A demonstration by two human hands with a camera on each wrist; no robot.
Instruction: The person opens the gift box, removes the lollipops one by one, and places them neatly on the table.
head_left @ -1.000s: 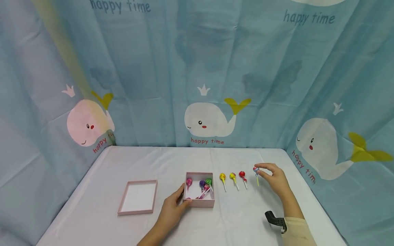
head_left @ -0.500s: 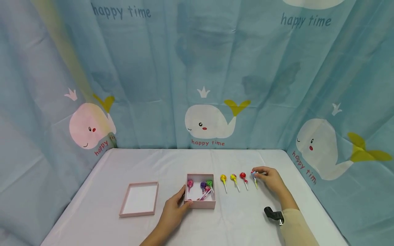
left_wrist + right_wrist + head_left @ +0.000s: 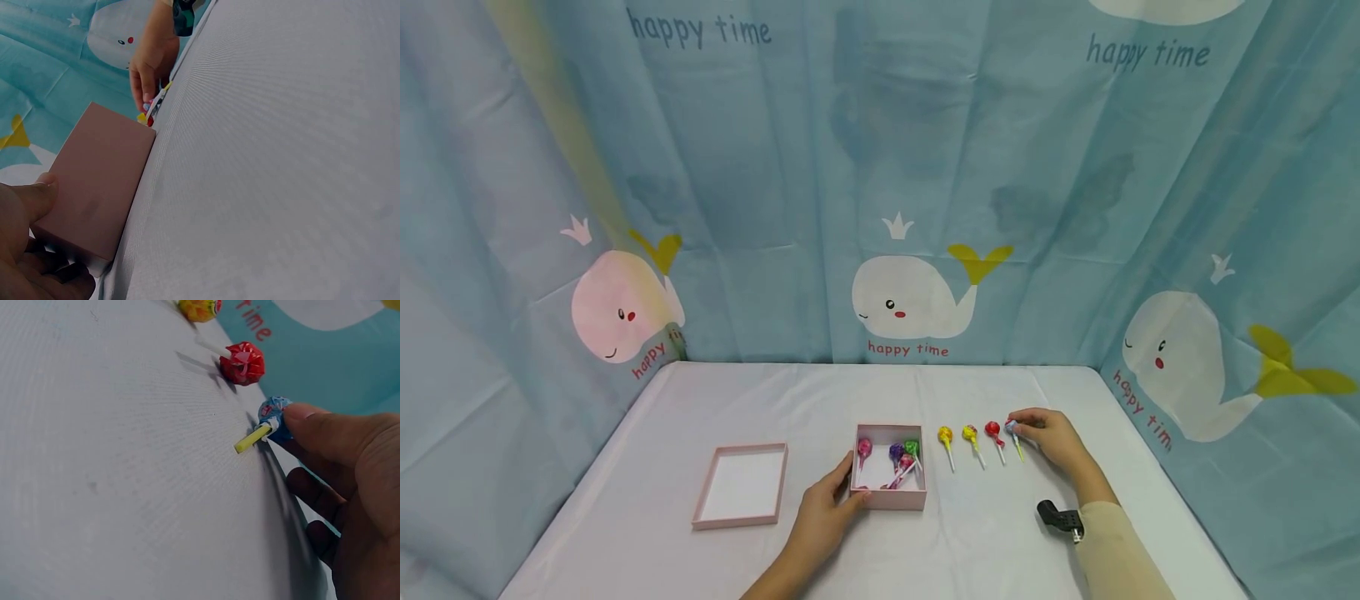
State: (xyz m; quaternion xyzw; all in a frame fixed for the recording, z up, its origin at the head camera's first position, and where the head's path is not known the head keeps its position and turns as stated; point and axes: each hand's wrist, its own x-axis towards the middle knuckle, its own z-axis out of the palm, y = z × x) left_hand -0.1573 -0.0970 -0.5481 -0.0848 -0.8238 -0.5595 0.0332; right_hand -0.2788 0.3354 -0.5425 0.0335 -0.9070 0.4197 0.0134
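Inside, pink box [image 3: 889,498] holds four lollipops [image 3: 897,452] (wrapped).

Layout on the white-clothed table [image 3: 775,400]. Left of centre lies the shallow pink cardboard lid [image 3: 741,485]; to its right stands the open pink cardboard box [image 3: 889,478], with four wrapped lollipops [image 3: 895,455] inside. The left hand [image 3: 822,518] rests against the box's near left corner. Right of the box runs a row of four lollipops on the table: yellow lollipop [image 3: 945,437], second yellow lollipop [image 3: 970,435], red lollipop [image 3: 993,431], and blue-wrapped lollipop [image 3: 1012,429] at the far right, pinched by the right hand [image 3: 1051,437]. A whale-printed blue curtain [image 3: 880,183] hangs behind the table and at both sides.
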